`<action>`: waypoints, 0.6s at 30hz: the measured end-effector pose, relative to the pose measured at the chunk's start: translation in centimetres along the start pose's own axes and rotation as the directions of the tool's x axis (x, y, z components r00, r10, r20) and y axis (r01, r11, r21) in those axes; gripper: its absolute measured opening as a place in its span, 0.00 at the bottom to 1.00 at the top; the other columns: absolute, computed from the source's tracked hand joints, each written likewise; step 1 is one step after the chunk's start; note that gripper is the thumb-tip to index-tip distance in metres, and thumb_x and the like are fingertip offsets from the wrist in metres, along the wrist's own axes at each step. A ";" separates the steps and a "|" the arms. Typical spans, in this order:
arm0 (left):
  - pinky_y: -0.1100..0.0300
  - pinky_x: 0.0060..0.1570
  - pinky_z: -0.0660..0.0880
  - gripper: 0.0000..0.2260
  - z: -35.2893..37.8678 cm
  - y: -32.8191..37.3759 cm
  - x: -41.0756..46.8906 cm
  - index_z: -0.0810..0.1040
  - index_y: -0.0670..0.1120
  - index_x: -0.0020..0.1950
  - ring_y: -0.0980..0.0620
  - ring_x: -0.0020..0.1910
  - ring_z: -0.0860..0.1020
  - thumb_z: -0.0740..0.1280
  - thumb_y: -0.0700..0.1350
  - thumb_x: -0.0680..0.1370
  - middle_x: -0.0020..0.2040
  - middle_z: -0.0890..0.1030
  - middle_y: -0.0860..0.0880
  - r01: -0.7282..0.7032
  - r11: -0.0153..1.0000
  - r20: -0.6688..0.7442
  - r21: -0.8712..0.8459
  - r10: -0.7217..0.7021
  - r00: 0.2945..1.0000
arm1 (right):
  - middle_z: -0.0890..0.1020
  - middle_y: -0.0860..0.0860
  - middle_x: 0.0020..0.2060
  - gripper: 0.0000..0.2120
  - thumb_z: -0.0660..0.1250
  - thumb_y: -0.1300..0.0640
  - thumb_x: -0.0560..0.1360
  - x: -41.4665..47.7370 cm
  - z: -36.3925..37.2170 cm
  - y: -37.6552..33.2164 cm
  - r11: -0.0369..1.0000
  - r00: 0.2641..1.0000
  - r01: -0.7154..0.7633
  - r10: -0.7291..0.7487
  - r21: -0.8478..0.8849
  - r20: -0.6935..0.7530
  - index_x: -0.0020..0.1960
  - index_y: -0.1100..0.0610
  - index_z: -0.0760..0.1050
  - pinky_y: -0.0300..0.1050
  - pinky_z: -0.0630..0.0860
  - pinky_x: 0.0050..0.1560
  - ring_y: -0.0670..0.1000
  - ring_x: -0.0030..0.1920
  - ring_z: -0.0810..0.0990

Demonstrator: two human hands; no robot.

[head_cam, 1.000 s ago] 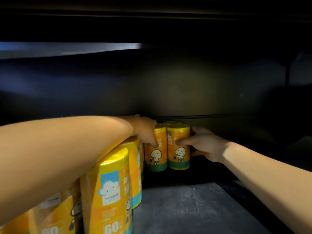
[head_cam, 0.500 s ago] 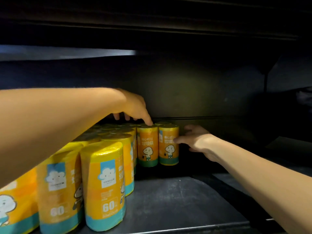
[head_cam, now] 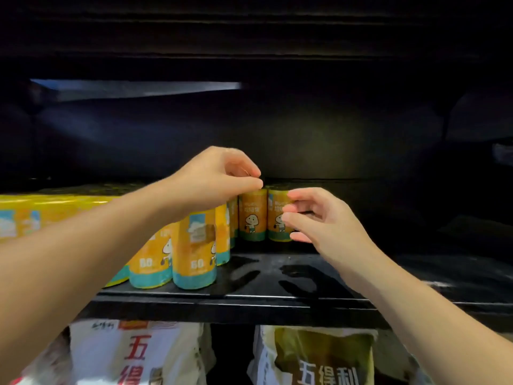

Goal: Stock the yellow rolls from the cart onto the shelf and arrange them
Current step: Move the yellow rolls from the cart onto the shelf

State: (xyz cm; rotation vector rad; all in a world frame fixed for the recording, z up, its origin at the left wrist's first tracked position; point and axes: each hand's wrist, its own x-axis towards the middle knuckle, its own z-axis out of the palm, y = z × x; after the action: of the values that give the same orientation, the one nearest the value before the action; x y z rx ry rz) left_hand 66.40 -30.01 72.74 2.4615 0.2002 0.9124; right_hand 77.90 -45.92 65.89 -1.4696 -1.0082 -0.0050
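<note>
On the shelf [head_cam: 277, 276] I'm aligning yellow rolls [head_cam: 252, 218]: right hand [head_cam: 319, 218] fingers loose against one, left hand [head_cam: 219, 176] curled, grip unclear; next, nudge gently.

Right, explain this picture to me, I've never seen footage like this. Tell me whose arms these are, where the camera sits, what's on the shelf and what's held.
No machine here: both arms belong to one person, and the only camera is worn on their head, looking forward and down. The dark shelf carries upright yellow rolls packed along its left side, one front roll nearest the edge. Two back rolls stand side by side. The left hand has bunched fingertips at the top of the left back roll; whether it pinches it is unclear. The right hand, fingers loosely spread, is at the right back roll without closing round it. Printed bags sit on the level below.
</note>
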 end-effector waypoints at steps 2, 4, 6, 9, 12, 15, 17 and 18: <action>0.62 0.46 0.76 0.05 -0.1 0.2 -2.5 0.83 0.56 0.50 0.61 0.47 0.82 0.73 0.51 0.75 0.46 0.84 0.57 -0.034 0.998 -0.027 -0.049 0.033 0.999 | 0.83 0.49 0.46 0.13 0.71 0.61 0.75 -2.3 0.6 -0.3 0.994 0.999 0.039 -0.043 0.104 0.034 0.57 0.50 0.77 0.45 0.83 0.50 0.47 0.49 0.83; 0.55 0.50 0.80 0.05 -0.4 0.3 -4.9 0.83 0.55 0.50 0.58 0.48 0.83 0.73 0.48 0.75 0.46 0.85 0.55 -0.050 0.995 -0.056 -0.082 0.046 0.997 | 0.84 0.48 0.45 0.12 0.71 0.61 0.75 -4.1 1.6 -0.5 0.981 0.995 0.078 -0.089 0.178 0.054 0.57 0.51 0.78 0.43 0.83 0.48 0.47 0.48 0.83; 0.51 0.54 0.80 0.05 -0.9 0.1 -7.4 0.83 0.53 0.50 0.55 0.48 0.83 0.73 0.46 0.75 0.46 0.85 0.53 -0.064 0.993 -0.082 -0.095 0.056 0.995 | 0.84 0.48 0.45 0.11 0.70 0.61 0.75 -5.7 2.9 -0.6 0.965 0.990 0.107 -0.126 0.239 0.065 0.56 0.51 0.78 0.42 0.82 0.47 0.47 0.48 0.83; 0.49 0.55 0.79 0.05 -1.7 -0.9 -11.4 0.83 0.53 0.49 0.53 0.49 0.83 0.74 0.45 0.75 0.46 0.85 0.51 -0.041 0.991 -0.105 -0.128 0.028 0.994 | 0.84 0.49 0.45 0.11 0.70 0.62 0.75 -7.8 5.3 -0.9 0.946 0.981 0.150 -0.178 0.287 0.076 0.55 0.52 0.78 0.43 0.81 0.50 0.48 0.48 0.83; 0.47 0.57 0.79 0.05 -2.6 -2.6 -15.6 0.83 0.51 0.49 0.51 0.50 0.83 0.73 0.44 0.75 0.47 0.85 0.50 0.021 0.984 -0.136 -0.175 -0.045 0.990 | 0.84 0.49 0.46 0.09 0.72 0.59 0.75 -9.7 8.4 -1.0 0.923 0.974 0.136 -0.191 0.361 0.121 0.54 0.51 0.79 0.45 0.81 0.51 0.50 0.48 0.83; 0.47 0.58 0.78 0.05 -3.6 -4.9 -19.7 0.83 0.50 0.50 0.50 0.51 0.83 0.73 0.43 0.75 0.48 0.85 0.49 0.096 0.970 -0.166 -0.222 -0.134 0.977 | 0.85 0.50 0.44 0.09 0.72 0.60 0.74 -11.3 12.1 -0.9 0.892 0.969 0.074 -0.171 0.447 0.180 0.53 0.52 0.79 0.41 0.79 0.49 0.48 0.46 0.83; 0.48 0.57 0.79 0.05 -4.5 -6.7 -22.6 0.83 0.50 0.51 0.50 0.51 0.83 0.72 0.42 0.76 0.48 0.85 0.49 0.144 0.960 -0.188 -0.242 -0.192 0.963 | 0.85 0.51 0.43 0.09 0.72 0.62 0.74 -12.4 15.1 -0.7 0.877 0.963 0.038 -0.161 0.479 0.218 0.52 0.53 0.79 0.40 0.79 0.48 0.48 0.45 0.83; 0.48 0.56 0.79 0.05 -5.0 -7.7 -24.0 0.83 0.49 0.51 0.49 0.51 0.83 0.72 0.43 0.76 0.48 0.85 0.48 0.168 0.955 -0.199 -0.247 -0.219 0.955 | 0.85 0.52 0.44 0.09 0.72 0.63 0.74 -12.9 16.8 -0.6 0.875 0.959 0.019 -0.152 0.484 0.238 0.52 0.53 0.79 0.41 0.79 0.48 0.48 0.45 0.83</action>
State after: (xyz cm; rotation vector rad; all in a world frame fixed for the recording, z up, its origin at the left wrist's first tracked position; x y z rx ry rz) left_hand 45.10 -28.64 58.38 2.0855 0.3874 1.0621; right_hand 60.47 -39.71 55.66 -0.9812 -1.1939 0.3679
